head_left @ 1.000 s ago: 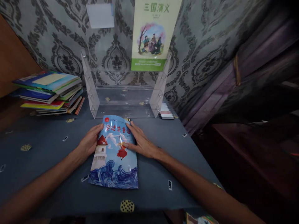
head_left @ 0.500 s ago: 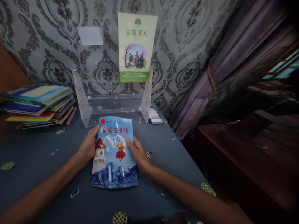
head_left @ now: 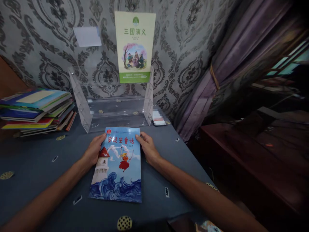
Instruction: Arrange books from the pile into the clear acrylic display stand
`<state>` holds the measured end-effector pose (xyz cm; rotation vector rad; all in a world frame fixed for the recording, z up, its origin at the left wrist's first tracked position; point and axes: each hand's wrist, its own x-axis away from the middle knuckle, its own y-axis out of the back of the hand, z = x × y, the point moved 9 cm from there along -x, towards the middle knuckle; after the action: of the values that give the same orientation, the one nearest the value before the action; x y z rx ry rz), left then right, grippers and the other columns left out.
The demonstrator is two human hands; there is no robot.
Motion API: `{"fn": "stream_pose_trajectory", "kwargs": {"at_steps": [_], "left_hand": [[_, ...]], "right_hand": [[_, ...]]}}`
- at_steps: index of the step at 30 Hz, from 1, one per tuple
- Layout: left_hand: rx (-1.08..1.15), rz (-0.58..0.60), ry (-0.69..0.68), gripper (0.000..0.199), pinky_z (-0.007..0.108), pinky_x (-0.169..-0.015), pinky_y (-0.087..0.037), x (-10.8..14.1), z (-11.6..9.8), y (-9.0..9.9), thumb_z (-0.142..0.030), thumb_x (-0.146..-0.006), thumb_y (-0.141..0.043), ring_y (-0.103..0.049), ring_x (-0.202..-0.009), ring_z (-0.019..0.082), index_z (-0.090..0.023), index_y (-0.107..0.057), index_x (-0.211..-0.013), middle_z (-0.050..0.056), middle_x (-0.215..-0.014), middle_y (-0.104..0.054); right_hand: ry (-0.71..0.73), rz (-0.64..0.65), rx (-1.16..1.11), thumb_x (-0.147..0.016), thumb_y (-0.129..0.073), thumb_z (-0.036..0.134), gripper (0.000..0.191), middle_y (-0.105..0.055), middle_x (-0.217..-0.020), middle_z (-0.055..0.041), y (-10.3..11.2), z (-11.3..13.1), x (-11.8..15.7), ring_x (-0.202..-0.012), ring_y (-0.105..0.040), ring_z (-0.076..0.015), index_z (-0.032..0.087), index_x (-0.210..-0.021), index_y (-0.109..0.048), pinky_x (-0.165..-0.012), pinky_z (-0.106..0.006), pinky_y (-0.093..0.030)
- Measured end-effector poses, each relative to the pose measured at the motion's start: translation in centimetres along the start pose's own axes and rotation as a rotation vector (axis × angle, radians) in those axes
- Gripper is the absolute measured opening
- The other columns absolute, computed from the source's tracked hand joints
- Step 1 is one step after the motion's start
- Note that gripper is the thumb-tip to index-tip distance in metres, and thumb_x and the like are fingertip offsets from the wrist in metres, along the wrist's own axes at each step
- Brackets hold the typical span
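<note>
blue book point(head_left: 118, 167) is gripped at its left and right edges by left hand point(head_left: 93, 150) and right hand point(head_left: 149, 149), over tabletop point(head_left: 154, 203), near side of clear rack point(head_left: 113, 120); green book point(head_left: 135, 48) already racked, blue not.

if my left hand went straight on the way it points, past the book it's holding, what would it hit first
Probably the clear stand, beyond the top edge of the blue book the left hand holds, though depth is unclear.

Both bare forearms point(head_left: 193, 188) angled inward, left hand point(head_left: 93, 151) and right hand point(head_left: 150, 150) level, apart, thumbs point(head_left: 138, 138) uppermost.
</note>
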<state>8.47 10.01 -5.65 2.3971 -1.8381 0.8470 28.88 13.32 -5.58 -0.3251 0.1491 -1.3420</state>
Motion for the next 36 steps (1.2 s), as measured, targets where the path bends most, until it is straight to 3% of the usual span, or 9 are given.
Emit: {"fn": "stream_pose_trajectory", "kwargs": {"at_steps": [2,5,8,11,14,19,23,28,36], "left_hand": [[-0.122,0.059,-0.075,0.022,0.028,-0.059,-0.060,-0.4,-0.4,-0.1,-0.025,-0.078,-0.078,-0.071,-0.057,0.019,-0.014,-0.067,-0.094,0.003,-0.069,-0.074],[-0.365,0.097,-0.317,0.037,0.028,-0.069,-0.058,-0.7,-2.2,0.3,-0.028,-0.070,-0.082,-0.071,-0.071,0.020,-0.017,-0.066,-0.103,0.002,-0.078,-0.073],[-0.745,0.066,-0.616,0.035,0.039,-0.093,-0.054,-0.4,-3.9,0.7,-0.034,-0.074,-0.076,-0.068,-0.096,0.026,-0.020,-0.069,-0.105,0.007,-0.097,-0.071],[-1.156,0.117,-0.798,0.038,0.054,-0.112,-0.039,0.0,-3.3,-0.2,-0.042,-0.085,-0.059,-0.054,-0.127,0.034,-0.018,-0.068,-0.113,0.015,-0.128,-0.063],[-1.381,0.151,-0.858,0.047,0.056,-0.117,-0.033,-0.1,-2.1,-0.8,-0.044,-0.093,-0.045,-0.041,-0.142,0.034,-0.016,-0.060,-0.128,0.017,-0.144,-0.054],[-1.500,0.159,-0.919,0.052,0.056,-0.117,-0.034,-0.1,-1.4,-1.5,-0.044,-0.097,-0.037,-0.038,-0.145,0.034,-0.010,-0.056,-0.133,0.020,-0.147,-0.052],[-1.575,0.183,-1.001,0.050,0.056,-0.117,-0.036,0.1,-1.3,-2.7,-0.041,-0.100,-0.035,-0.039,-0.144,0.033,-0.011,-0.056,-0.134,0.019,-0.145,-0.055],[-1.673,0.304,-1.084,0.046,0.055,-0.116,-0.039,0.6,-0.2,-6.3,-0.036,-0.102,-0.034,-0.039,-0.145,0.030,-0.015,-0.055,-0.136,0.014,-0.146,-0.056],[-1.627,0.499,-1.171,0.041,0.054,-0.117,-0.038,0.3,1.6,-11.4,-0.031,-0.103,-0.036,-0.035,-0.148,0.029,-0.017,-0.052,-0.139,0.014,-0.146,-0.055]], "right_hand": [[-0.007,-0.002,0.035,-0.067,-0.076,0.057,0.043,-0.065,-0.061,0.0044,0.7,-0.4,-0.8,-0.057,-0.063,-0.0174,0.022,-0.088,-0.060,-0.054,-0.028,-0.049],[0.043,0.003,0.139,-0.068,-0.074,0.047,0.035,-0.061,-0.058,0.0062,1.6,-0.6,-1.9,-0.053,-0.059,-0.0150,0.022,-0.090,-0.061,-0.053,-0.026,-0.046],[0.129,-0.019,0.275,-0.070,-0.069,0.033,0.033,-0.065,-0.066,0.0049,2.5,-0.3,-2.8,-0.062,-0.062,-0.0160,0.021,-0.100,-0.063,-0.061,-0.029,-0.051],[0.195,-0.054,0.465,-0.072,-0.062,0.022,0.038,-0.069,-0.079,0.0005,3.2,0.2,-3.3,-0.071,-0.065,-0.0174,0.018,-0.110,-0.064,-0.070,-0.033,-0.055],[0.243,-0.052,0.639,-0.075,-0.056,0.018,0.040,-0.071,-0.093,-0.0056,3.3,0.7,-3.4,-0.083,-0.068,-0.0199,0.017,-0.115,-0.065,-0.080,-0.037,-0.056],[0.361,-0.086,0.851,-0.081,-0.051,0.017,0.038,-0.071,-0.106,-0.0105,3.5,2.2,-3.0,-0.096,-0.067,-0.0233,0.017,-0.117,-0.065,-0.091,-0.043,-0.054],[0.427,-0.093,0.851,-0.086,-0.046,0.016,0.037,-0.072,-0.107,-0.0097,4.0,2.7,-3.0,-0.096,-0.069,-0.0232,0.019,-0.119,-0.063,-0.092,-0.044,-0.054],[0.422,-0.091,0.702,-0.090,-0.042,0.014,0.036,-0.073,-0.100,-0.0057,4.8,2.4,-3.6,-0.083,-0.071,-0.0188,0.022,-0.121,-0.059,-0.084,-0.040,-0.058],[0.414,-0.117,0.644,-0.091,-0.042,0.016,0.033,-0.073,-0.100,-0.0074,5.1,2.3,-3.7,-0.084,-0.072,-0.0196,0.022,-0.118,-0.059,-0.087,-0.042,-0.057]]}}
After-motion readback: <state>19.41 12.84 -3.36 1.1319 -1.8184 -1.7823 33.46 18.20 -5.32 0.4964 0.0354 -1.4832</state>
